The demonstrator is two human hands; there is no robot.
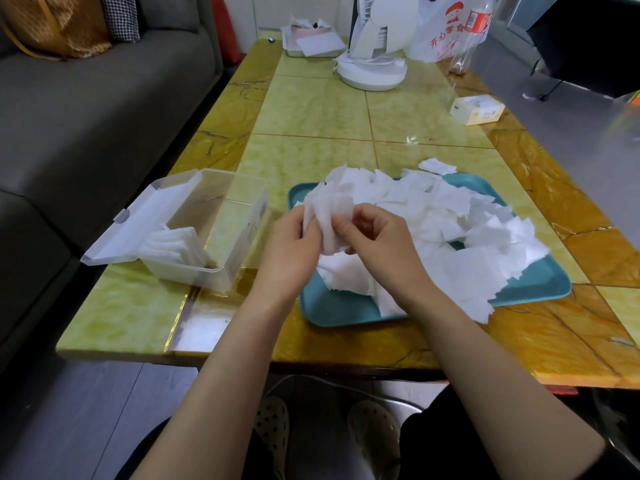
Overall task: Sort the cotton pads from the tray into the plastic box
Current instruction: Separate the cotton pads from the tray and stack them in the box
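A teal tray [346, 311] sits on the table in front of me, heaped with white square cotton pads [460, 233]. To its left stands a clear plastic box [242, 233] with its lid [138, 223] hinged open; a small row of pads [173, 245] leans in its near left corner. Both hands hover over the tray's left side. My left hand [291, 251] and my right hand [374, 237] together pinch a small bunch of pads [327, 216] between them. One loose pad [437, 166] lies on the table just beyond the tray.
A white desk fan [372, 69] stands at the far middle of the yellow tiled table [311, 112]. Behind it are a white container with papers [311, 43] and a plastic bag [446, 29]. A small carton [477, 109] lies far right. A grey sofa [86, 116] runs along the left.
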